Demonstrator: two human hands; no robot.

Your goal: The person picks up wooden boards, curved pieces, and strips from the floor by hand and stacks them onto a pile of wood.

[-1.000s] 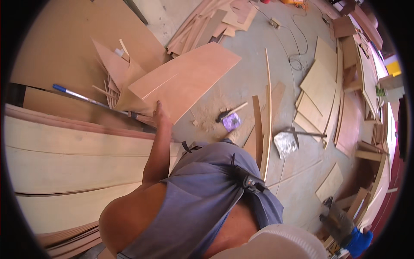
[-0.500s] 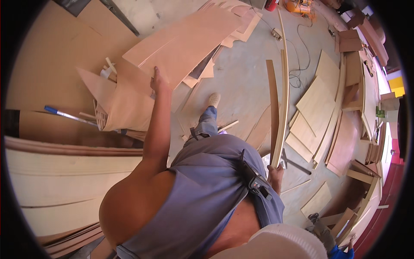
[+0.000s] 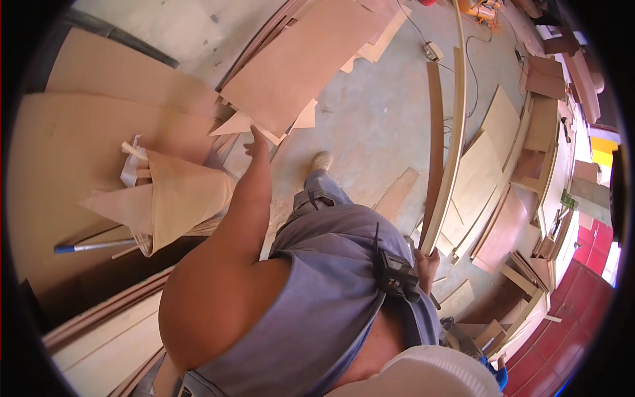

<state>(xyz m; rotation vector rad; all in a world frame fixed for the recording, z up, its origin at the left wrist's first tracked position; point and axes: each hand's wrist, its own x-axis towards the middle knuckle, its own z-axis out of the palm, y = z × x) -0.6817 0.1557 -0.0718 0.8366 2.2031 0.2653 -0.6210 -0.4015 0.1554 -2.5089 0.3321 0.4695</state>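
Observation:
My left hand (image 3: 256,143) is stretched out with its fingers apart, just by the near corner of a large tan plywood sheet (image 3: 297,66). Nothing shows in its grip. That sheet lies on a stack of other boards and offcuts, with a pointed pale piece sticking out under its edge. Low at my right side, my right hand (image 3: 426,266) is closed around long thin wooden strips (image 3: 454,149), which stand up and lean away from me. A darker brown strip (image 3: 433,126) runs alongside them; its lower end is hidden near the hand.
To the left, a bundle of offcuts (image 3: 182,198) in a tan wrap sits on large brown sheets (image 3: 126,139), near a blue-tipped tube (image 3: 92,247). Pale panels (image 3: 486,169) lie on the right-hand floor. A cable with a socket box (image 3: 433,51) crosses the far floor. A person's blue sleeve (image 3: 501,377) shows lower right.
My left hand has come off the plywood sheet, which now rests on the stack. The view has turned, and the strips in my right hand appear farther right.

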